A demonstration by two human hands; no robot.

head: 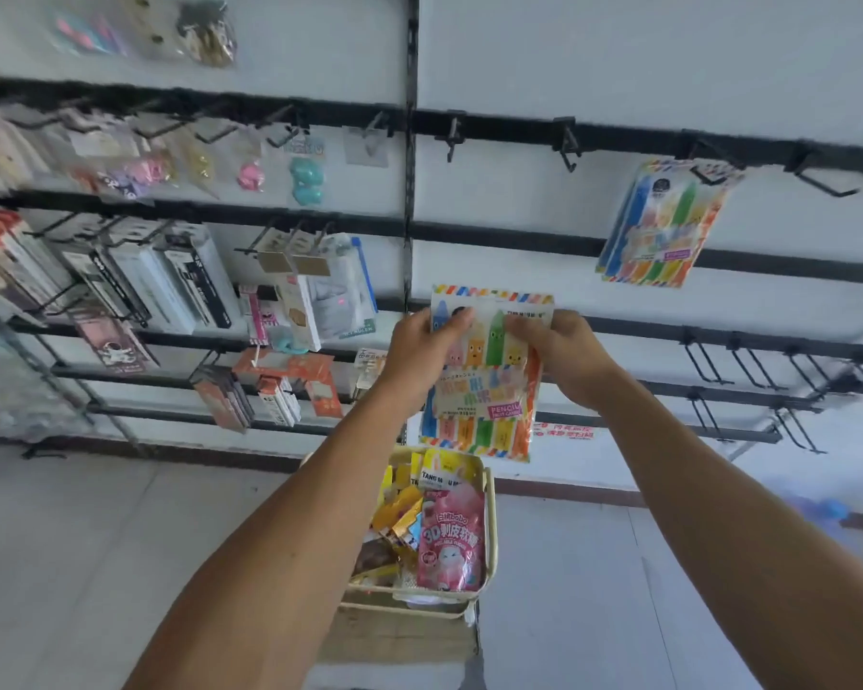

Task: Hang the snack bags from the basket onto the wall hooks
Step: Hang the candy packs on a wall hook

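Both hands hold one pencil fruit candy bag up before the wall: the left hand pinches its upper left edge, the right hand its upper right. Below them the cream wire basket holds a pink gummy pouch and yellow packets. Another pencil candy bag hangs on a black wall hook at upper right, bare hooks beside it.

Both bare arms reach up and forward, converging. Left hand grips the bag at its upper left, thumb across the front. Right hand pinches the upper right edge, fingers curled over the front.
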